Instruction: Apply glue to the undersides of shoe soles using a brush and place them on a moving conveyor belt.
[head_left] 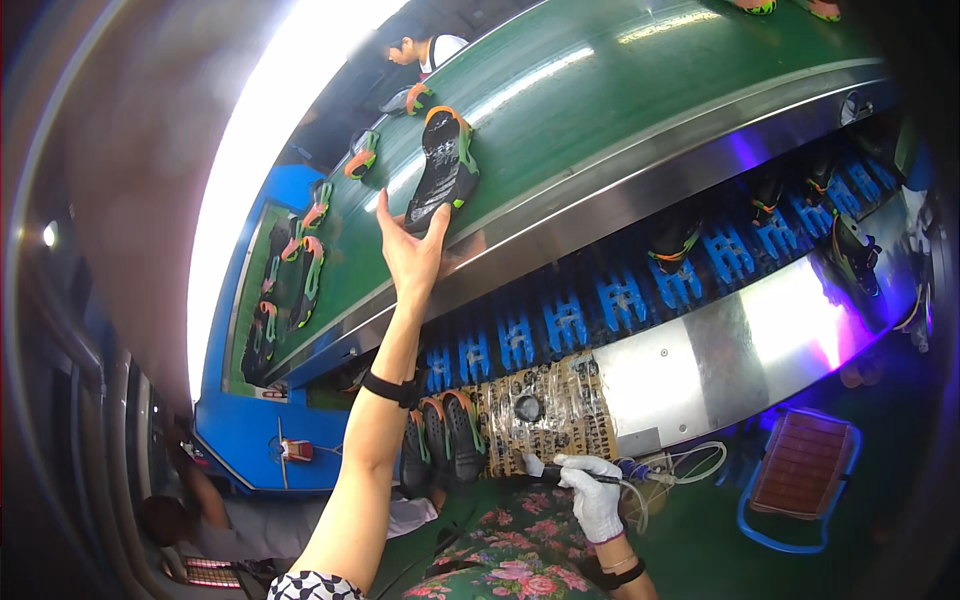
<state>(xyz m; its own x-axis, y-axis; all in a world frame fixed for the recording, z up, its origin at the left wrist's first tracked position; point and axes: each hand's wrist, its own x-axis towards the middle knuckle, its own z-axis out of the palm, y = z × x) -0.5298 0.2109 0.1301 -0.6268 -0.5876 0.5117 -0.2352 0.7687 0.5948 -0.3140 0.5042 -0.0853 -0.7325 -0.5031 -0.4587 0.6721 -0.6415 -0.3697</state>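
My bare left hand [412, 250] reaches far forward over the green conveyor belt. It grips the near end of a shoe sole [438, 170], thumb at one edge and fingers at the other. The sole has a shiny black inner face, an orange far end and a green side. Low in front of me, my right hand [592, 495], in a white glove, is closed round a dark-handled tool with a flat pale tip [533, 464]. Beside it lies a board wrapped in brown patterned tape [550, 415], with a small dark round piece [528, 407] on it.
More soles [310, 280] lie on the belt [590, 110] to the left. Several grey clogs [460, 435] stand beside the taped board. Blue holders [565, 325] run along a track below the belt's metal edge. A stool [800, 465] stands at right. Co-workers [440, 50] are at far side and lower left.
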